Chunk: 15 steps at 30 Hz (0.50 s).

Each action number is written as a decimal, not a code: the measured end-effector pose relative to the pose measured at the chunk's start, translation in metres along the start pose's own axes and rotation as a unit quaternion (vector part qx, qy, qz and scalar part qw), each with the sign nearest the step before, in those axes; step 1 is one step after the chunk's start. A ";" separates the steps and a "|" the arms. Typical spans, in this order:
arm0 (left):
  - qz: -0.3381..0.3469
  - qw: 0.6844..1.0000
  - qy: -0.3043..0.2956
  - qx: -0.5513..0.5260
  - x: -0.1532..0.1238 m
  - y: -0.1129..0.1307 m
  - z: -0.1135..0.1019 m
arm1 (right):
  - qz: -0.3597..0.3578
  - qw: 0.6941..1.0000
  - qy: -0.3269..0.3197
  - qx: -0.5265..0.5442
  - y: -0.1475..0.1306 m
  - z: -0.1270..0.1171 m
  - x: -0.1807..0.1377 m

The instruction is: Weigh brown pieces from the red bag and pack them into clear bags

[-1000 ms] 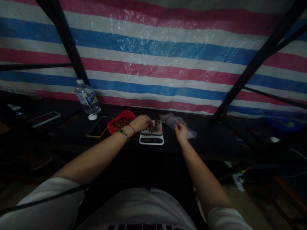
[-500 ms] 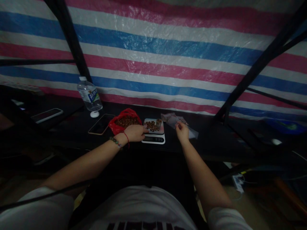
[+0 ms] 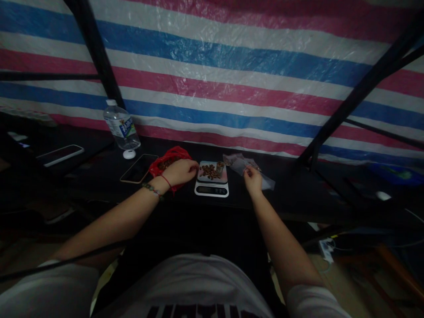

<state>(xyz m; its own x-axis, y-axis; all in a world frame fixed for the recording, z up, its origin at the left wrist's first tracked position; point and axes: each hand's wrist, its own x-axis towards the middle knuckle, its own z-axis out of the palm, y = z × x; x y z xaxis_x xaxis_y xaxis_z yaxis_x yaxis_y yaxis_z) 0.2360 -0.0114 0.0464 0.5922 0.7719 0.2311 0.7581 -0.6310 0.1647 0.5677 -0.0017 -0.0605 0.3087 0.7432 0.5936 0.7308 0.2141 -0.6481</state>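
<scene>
Head view: left hand (image 3: 180,171) curled over red bag (image 3: 169,159) at 9 o'clock of scale (image 3: 212,183) bearing brown bits (image 3: 210,170), grip contents indiscernible; right hand (image 3: 252,180) pinching clear pouch (image 3: 247,167) at 3 o'clock; best transfer small pinches.

1. Kitchen scale (image 3: 211,189): one, white, centre of the table, bearing a heap of small brown pieces too many to count.
2. Red bag (image 3: 168,157): one, left of the scale.
3. Clear plastic bags (image 3: 247,167): a small pile right of the scale, number unclear.
4. Phones: two, one near (image 3: 138,168), one far left (image 3: 59,155).
5. Water bottle (image 3: 121,125): one.
6. Bottle cap (image 3: 129,154): one, white.
7. Hands: two, left (image 3: 180,171) and right (image 3: 253,180).
</scene>
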 end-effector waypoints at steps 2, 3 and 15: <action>-0.056 0.998 0.007 0.033 0.002 -0.017 -0.006 | -0.002 1.000 -0.001 0.003 -0.001 0.000 0.000; -0.084 0.995 -0.010 0.050 0.004 -0.026 -0.008 | -0.003 1.000 -0.001 0.004 -0.001 0.000 0.000; -0.026 0.988 -0.152 -0.006 0.026 -0.070 0.026 | 0.001 1.000 -0.017 0.013 -0.003 0.000 0.000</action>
<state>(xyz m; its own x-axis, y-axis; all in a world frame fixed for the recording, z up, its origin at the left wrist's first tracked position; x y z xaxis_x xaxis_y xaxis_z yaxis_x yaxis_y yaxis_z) 0.2054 0.0544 0.0163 0.6085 0.7898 -0.0772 0.7875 -0.5891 0.1810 0.5656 -0.0029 -0.0585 0.2893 0.7649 0.5755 0.7142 0.2279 -0.6618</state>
